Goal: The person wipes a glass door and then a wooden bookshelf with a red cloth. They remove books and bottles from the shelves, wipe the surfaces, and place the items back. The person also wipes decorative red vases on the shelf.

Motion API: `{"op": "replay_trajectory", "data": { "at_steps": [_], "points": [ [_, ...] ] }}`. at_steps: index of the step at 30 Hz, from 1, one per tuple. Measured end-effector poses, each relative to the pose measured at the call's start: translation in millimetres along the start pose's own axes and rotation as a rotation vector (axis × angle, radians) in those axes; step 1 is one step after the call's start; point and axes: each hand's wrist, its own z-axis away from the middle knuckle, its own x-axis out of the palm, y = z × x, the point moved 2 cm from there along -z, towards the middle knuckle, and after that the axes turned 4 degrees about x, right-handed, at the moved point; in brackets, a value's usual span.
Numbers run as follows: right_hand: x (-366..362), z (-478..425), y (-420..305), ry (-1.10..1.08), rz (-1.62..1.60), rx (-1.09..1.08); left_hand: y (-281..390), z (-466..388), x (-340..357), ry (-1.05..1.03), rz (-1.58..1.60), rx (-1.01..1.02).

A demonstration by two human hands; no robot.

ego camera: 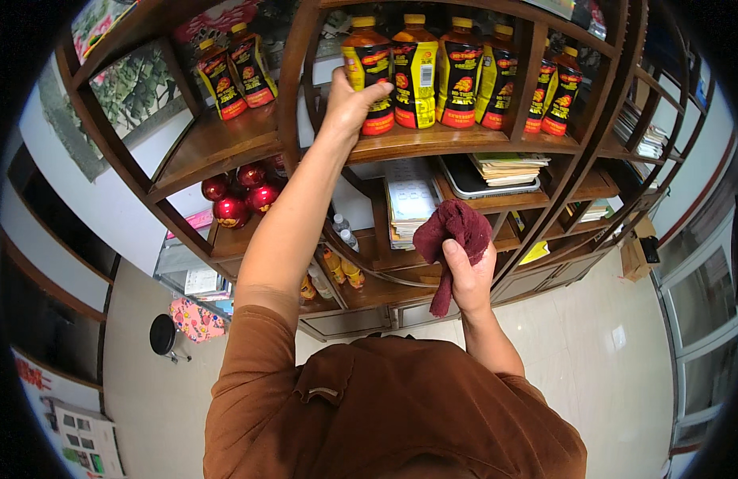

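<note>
My left hand (352, 103) is wrapped around the lower part of a yellow-capped drink bottle (366, 54), which stands upright at the left end of a wooden shelf (428, 143). Beside it on the same shelf, a second bottle (414, 78) shows its barcode, and more like it stand to the right. Lower down, in front of the shelving, my right hand (469, 272) grips a bunched dark red cloth (452, 233), one end of which hangs below the fist. The cloth is apart from the bottles.
Two similar bottles (244, 72) stand in the left compartment, above shiny red ornaments (230, 209). Stacked papers (412, 197) and a laptop-like device (494, 190) under booklets lie on lower shelves. Curved wooden dividers (291, 78) separate compartments. A round stool (163, 334) stands on the floor at left.
</note>
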Motion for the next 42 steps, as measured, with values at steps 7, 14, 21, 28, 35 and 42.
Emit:
{"op": "replay_trajectory", "data": {
  "at_steps": [7,14,21,28,35,42],
  "points": [
    [11.0,-6.8,18.2,-0.061,-0.028,0.033,1.0,22.1,-0.4,0.035,-0.279,-0.028],
    [46.0,-21.0,28.9,-0.107,-0.075,0.03,99.8,134.4,-37.7,0.063,-0.828,0.74],
    [148.6,-47.7,-5.9,-0.246,0.119,-0.333,150.9,106.0,-214.9,0.346,-1.311,0.759],
    [288.3,-136.9,-22.1,-0.34,1.077,-0.861,139.1,102.9,-321.1,0.153,-1.6,0.622],
    [380.1,-178.7,18.8,-0.963,1.24,-0.365,136.0,106.9,-329.5,0.174,-1.438,0.749],
    [419.5,-201.5,53.8,-1.126,0.942,-0.21,142.8,108.5,-331.9,0.201,-1.24,0.777]
  ]
}}
